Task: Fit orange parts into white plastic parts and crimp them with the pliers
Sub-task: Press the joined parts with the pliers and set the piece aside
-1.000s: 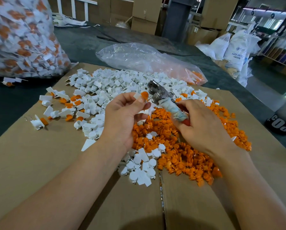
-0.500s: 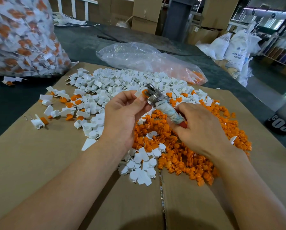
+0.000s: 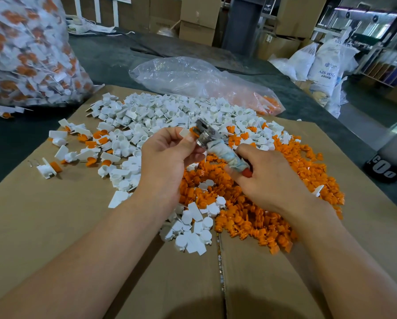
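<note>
My left hand [image 3: 167, 155] pinches a white plastic part [image 3: 185, 134] with an orange part in it, held up over the piles. My right hand [image 3: 265, 178] grips the pliers [image 3: 218, 146] by their cloth-wrapped handles, and the metal jaws sit around the held part's orange end. A heap of loose white plastic parts [image 3: 160, 116] lies behind the hands on the cardboard [image 3: 54, 226]. Under and right of the hands spreads the pile of orange parts [image 3: 262, 217]. More white parts [image 3: 192, 229] lie just in front of my left wrist.
Several fitted white-and-orange pieces [image 3: 84, 146] lie scattered at the left. A big clear bag of finished pieces [image 3: 24, 51] stands at the far left, and a mostly empty clear bag [image 3: 192, 81] lies behind the white heap. Boxes and sacks stand beyond the table.
The pliers' jaws have come down and left onto the part in my left hand, and my right hand has drawn closer to the left one.
</note>
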Demonstrator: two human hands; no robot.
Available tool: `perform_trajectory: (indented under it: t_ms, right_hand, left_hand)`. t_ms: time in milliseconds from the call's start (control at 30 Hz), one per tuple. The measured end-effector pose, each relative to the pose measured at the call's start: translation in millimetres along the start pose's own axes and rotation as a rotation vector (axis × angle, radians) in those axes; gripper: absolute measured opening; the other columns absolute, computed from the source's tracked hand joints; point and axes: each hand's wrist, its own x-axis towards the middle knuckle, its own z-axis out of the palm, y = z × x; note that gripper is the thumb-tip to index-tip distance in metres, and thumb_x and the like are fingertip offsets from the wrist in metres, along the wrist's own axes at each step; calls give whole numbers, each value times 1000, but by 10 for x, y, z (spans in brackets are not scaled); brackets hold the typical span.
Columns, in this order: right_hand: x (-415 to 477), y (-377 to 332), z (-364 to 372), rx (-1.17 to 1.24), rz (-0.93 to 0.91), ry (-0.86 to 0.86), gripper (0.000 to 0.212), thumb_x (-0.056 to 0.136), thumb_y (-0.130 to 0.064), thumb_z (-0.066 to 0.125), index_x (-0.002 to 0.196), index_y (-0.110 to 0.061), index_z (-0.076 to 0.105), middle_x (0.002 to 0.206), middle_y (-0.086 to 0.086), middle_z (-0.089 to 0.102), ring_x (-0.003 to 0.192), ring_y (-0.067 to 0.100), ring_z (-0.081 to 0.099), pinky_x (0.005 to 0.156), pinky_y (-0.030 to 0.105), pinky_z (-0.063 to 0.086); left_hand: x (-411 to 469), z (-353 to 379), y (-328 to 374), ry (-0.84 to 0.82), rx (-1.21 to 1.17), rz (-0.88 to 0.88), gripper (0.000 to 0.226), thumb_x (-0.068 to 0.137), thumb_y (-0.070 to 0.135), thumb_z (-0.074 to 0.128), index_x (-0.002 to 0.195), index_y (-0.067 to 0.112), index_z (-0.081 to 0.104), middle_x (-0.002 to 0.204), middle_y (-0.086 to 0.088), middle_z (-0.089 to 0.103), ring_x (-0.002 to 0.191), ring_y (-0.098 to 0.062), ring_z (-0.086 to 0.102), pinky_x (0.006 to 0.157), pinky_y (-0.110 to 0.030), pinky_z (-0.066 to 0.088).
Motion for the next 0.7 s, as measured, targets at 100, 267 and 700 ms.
perform_trajectory:
  t_ms: [100, 267, 700]
  right_hand:
    - [10, 4, 16, -7, 15, -10, 22, 87, -26, 57, 75, -27, 39, 58, -8, 42, 53, 10, 42, 48, 31, 33]
    - [27, 4, 33, -13, 22, -20, 18, 87, -23, 58, 79, -24, 42, 59, -6, 44, 55, 14, 45, 49, 32, 34]
    - [61, 13, 70, -54, 36, -45, 12, 87, -25, 56, 84, -22, 45, 67, 0, 52, 60, 16, 49, 49, 30, 37]
  left_hand:
    - [0, 6, -4, 9, -10, -11, 25, 88, -8, 49, 69, 7, 53, 49, 6, 59, 47, -7, 58, 50, -18, 52]
    - [10, -9, -13, 18, -13, -25, 24, 88, -8, 49, 69, 6, 53, 50, 6, 59, 48, -7, 57, 51, -18, 52]
    - [26, -19, -30, 48, -15, -48, 26, 87, -10, 49, 67, 6, 53, 54, 2, 60, 48, -8, 57, 49, -19, 51]
